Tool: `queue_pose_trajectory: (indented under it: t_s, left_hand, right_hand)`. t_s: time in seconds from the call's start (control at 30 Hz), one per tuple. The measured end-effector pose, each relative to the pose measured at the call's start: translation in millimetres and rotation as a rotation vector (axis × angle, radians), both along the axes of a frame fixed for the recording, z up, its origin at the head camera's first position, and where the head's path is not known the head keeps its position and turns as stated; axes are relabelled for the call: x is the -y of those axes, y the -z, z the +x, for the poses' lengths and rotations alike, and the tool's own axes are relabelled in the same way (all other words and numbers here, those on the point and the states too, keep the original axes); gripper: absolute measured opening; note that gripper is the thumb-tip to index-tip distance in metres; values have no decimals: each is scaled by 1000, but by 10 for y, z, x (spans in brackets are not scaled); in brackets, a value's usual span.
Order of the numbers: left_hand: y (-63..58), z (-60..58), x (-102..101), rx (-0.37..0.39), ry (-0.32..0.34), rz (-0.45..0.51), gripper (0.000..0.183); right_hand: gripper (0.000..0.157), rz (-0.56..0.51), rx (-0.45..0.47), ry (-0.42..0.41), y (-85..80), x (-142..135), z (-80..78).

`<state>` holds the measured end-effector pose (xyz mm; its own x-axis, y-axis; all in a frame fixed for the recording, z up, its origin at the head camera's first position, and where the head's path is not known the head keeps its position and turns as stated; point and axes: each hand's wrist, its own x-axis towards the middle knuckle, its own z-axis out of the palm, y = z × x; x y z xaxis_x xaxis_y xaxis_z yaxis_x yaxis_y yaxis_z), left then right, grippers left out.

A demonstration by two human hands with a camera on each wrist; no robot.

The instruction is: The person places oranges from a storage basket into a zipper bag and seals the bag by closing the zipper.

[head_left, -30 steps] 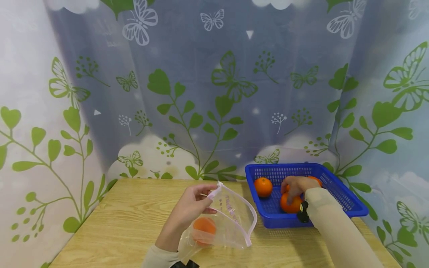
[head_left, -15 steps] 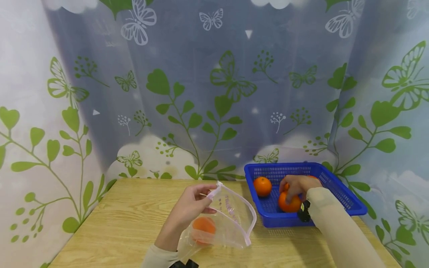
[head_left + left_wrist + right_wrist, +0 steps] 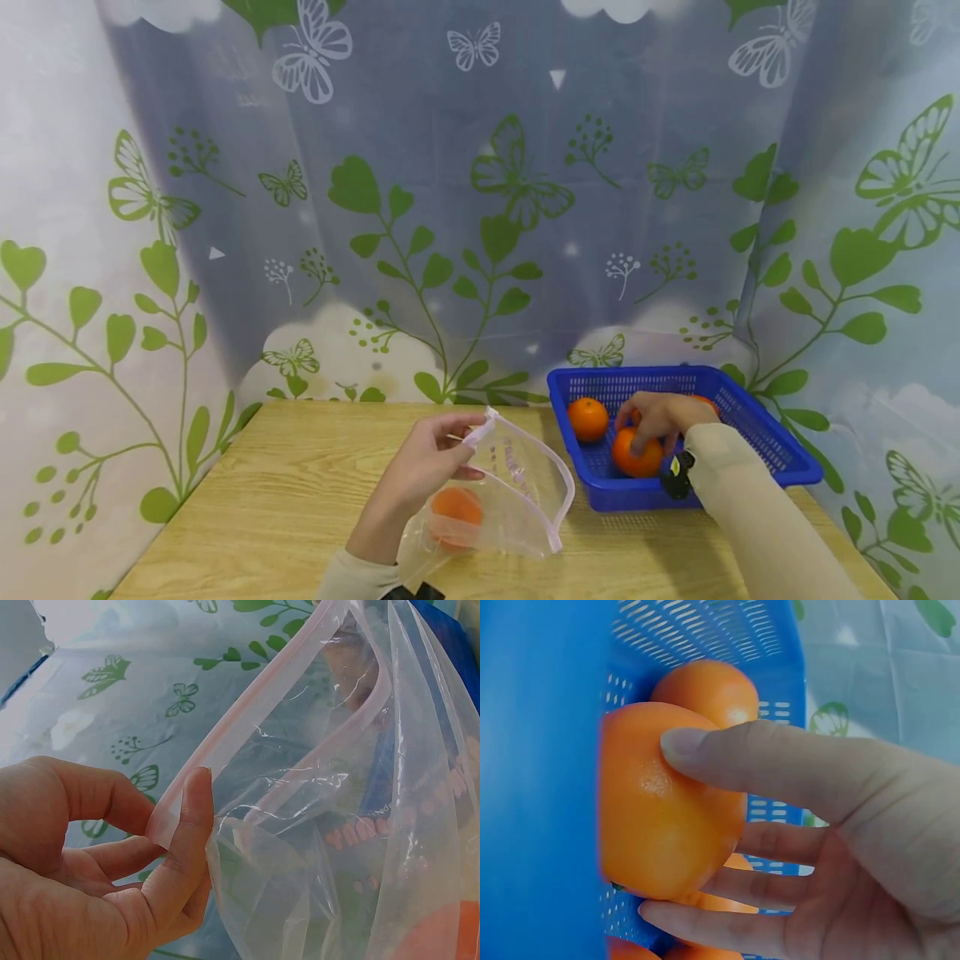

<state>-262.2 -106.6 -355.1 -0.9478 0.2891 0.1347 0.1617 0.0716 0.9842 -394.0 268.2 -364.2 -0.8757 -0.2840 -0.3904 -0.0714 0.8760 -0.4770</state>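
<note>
The gripped orange (image 3: 628, 463) is inside the blue basket (image 3: 633, 498), near its front wall and left of its middle; whether it touches the basket's floor I cannot tell. The right hand (image 3: 663, 412) reaches in over the basket's front right side, its grip closed around that fruit, thumb on one side and fingers along the other. Another orange (image 3: 588, 419) lies by the basket's left wall, and more fruit shows partly behind the right hand. Left of the basket is a clear zip bag (image 3: 517, 521), its pink-edged mouth gaping towards the basket's front left corner. The left hand (image 3: 423, 467), farther left, has its grip pinching the bag's edge. A bagged orange (image 3: 456, 517) shows through the plastic. Basket and bag are on a wooden desk (image 3: 300, 475); behind the basket hangs a butterfly-print curtain (image 3: 420, 92).
</note>
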Motion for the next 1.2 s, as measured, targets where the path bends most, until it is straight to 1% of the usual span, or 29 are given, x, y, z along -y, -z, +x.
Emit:
queue_pose_trajectory:
  t_s: [0.23,0.43,0.6,0.73,0.87,1.0,1.2]
  left_hand:
    - [2,2,0,-1,0,-2,38]
    - [-6,8,-6,-6,2,2,38]
    - [-7,21,-6,-2,1,-1,38]
    - [-7,24,-6,-4,0,-3,38]
    - [-9,25,-9,-4,2,-1,38]
    - [-12,29,-9,-4,1,-4,38]
    - [-11,33,-6,-6,1,-8,38]
  right_hand:
    - [54,-80,-19,-54,-38,29,37]
    - [53,-109,-54,-96,-66,45,56]
    - [53,-136,-85,-104,-103,44,92]
    - [53,-149,-108,-90,-149,31,138]
    - [52,-163,-112,-77,-175,17,183]
    - [51,-176,-129,-92,-179,8,218]
    - [48,-180,-199,-154,-164,0,246]
